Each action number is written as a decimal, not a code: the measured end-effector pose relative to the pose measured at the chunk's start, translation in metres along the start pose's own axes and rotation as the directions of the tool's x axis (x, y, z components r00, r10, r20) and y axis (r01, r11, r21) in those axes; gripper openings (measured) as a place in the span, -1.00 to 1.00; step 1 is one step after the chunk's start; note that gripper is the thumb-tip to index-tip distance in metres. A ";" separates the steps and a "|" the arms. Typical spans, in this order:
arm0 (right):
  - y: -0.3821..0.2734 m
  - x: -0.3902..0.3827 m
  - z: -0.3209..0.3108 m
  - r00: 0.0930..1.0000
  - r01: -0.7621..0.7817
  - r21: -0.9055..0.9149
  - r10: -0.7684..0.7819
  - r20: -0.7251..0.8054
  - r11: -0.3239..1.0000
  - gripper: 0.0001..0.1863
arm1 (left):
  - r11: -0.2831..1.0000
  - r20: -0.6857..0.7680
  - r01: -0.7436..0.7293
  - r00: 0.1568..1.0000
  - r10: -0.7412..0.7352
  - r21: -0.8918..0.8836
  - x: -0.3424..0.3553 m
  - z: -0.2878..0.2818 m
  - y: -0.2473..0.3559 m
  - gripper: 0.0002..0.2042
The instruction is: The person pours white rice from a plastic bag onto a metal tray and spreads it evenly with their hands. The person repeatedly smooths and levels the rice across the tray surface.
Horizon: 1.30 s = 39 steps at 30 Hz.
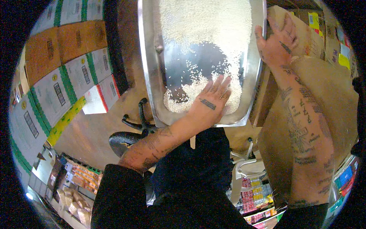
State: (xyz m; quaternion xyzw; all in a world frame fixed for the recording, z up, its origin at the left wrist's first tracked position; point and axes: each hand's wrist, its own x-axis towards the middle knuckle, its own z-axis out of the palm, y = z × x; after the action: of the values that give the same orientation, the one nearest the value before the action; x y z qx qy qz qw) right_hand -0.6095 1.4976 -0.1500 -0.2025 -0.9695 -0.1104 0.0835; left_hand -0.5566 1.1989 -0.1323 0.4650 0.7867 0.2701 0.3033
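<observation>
A long stainless steel tray stretches away in front of me. Rice-like white grains cover its far part thickly; more lie heaped at the near end, with a thin scatter between and bare dark metal showing. My left hand lies palm down on the near grains, its fingers stretched out over them. Beside the tray's right rim is my right hand, thumb apart from its fingers and close to the rim. I cannot tell whether the thumb touches the metal. Nothing shows in either hand.
White and green cartons and brown cartons are stacked along the left. A large brown cardboard surface lies under my right forearm. A black chair base stands below the tray's near left corner. Shelves with colourful packages show at the lower right.
</observation>
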 end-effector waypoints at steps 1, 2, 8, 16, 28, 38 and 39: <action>-0.001 0.000 -0.002 1.000 0.000 -0.017 0.000 0.011 1.000 -0.28 | 1.000 0.119 0.013 0.993 -0.010 -0.019 0.002 -0.002 0.000 -0.42; -0.003 0.000 -0.005 1.000 0.002 -0.037 -0.001 0.021 0.999 -0.28 | 0.997 0.111 0.058 0.992 -0.052 -0.055 0.009 -0.005 -0.002 -0.50; -0.018 -0.001 -0.032 0.998 -0.047 0.089 0.044 0.034 0.995 -0.16 | 0.976 -0.163 -0.216 0.963 0.215 0.013 0.079 -0.010 -0.024 -0.31; -0.019 0.000 -0.039 0.989 -0.135 0.240 0.114 0.098 0.961 -0.32 | 0.918 0.230 -0.388 0.889 0.396 -0.081 -0.036 0.013 -0.036 -0.39; -0.016 -0.004 -0.031 0.996 -0.087 0.273 0.090 0.001 0.958 -0.37 | 0.894 -0.167 -0.435 0.878 0.448 0.109 0.122 -0.057 -0.059 -0.55; -0.019 -0.002 -0.038 0.990 -0.139 0.279 0.123 0.073 0.950 -0.37 | 0.839 0.375 -0.526 0.757 0.536 -0.136 0.012 -0.012 -0.045 -0.43; -0.019 -0.001 -0.038 0.991 -0.130 0.280 0.122 0.046 0.951 -0.37 | 0.894 0.393 -0.427 0.805 0.444 -0.135 0.012 -0.014 -0.041 -0.45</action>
State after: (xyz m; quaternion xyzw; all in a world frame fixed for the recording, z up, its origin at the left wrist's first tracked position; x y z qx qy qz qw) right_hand -0.6123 1.4706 -0.1174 -0.2515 -0.9614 0.0377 0.1048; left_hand -0.5946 1.1904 -0.1545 0.6731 0.5710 0.2434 0.4020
